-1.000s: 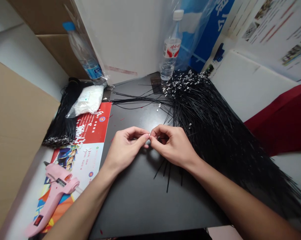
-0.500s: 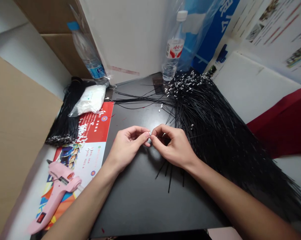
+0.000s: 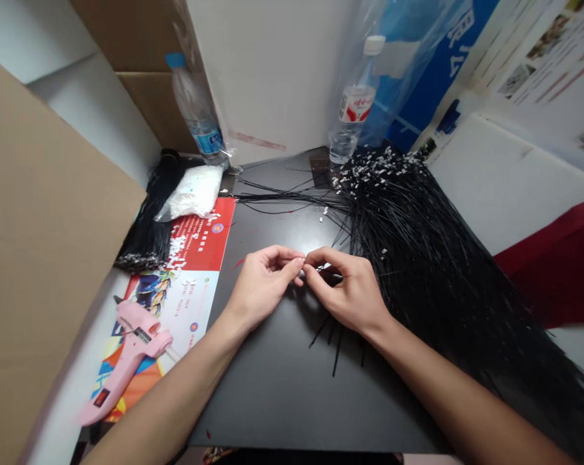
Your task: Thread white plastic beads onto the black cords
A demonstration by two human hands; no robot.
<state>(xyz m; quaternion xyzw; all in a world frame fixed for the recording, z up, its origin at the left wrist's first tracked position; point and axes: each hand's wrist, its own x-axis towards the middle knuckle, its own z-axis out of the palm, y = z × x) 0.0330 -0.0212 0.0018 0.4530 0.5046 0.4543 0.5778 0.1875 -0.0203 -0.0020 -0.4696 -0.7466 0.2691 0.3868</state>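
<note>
Over the middle of the dark table [image 3: 272,394], my left hand [image 3: 270,281] and my right hand [image 3: 350,287] meet fingertip to fingertip. A small white plastic piece [image 3: 303,259] shows at the pinch of my left thumb and fingers. My right thumb and forefinger are closed on what looks like the end of a thin black wire, mostly hidden by the fingers. Close to my right hand lies a big heap of black wires [image 3: 447,278], many tipped with small white ends. A few wire ends stick out beneath that hand.
At the left, a pink glue gun [image 3: 132,355] lies on a printed sheet [image 3: 199,300]. Behind it are a bag of white pieces [image 3: 195,194] and a black wire bundle [image 3: 149,226]. Two bottles, one blue-capped [image 3: 198,116] and one white-capped [image 3: 357,103], stand at the back.
The whole view has shifted, so things appear farther right. Both hands keep their fingertip-to-fingertip pinch with little visible change.
</note>
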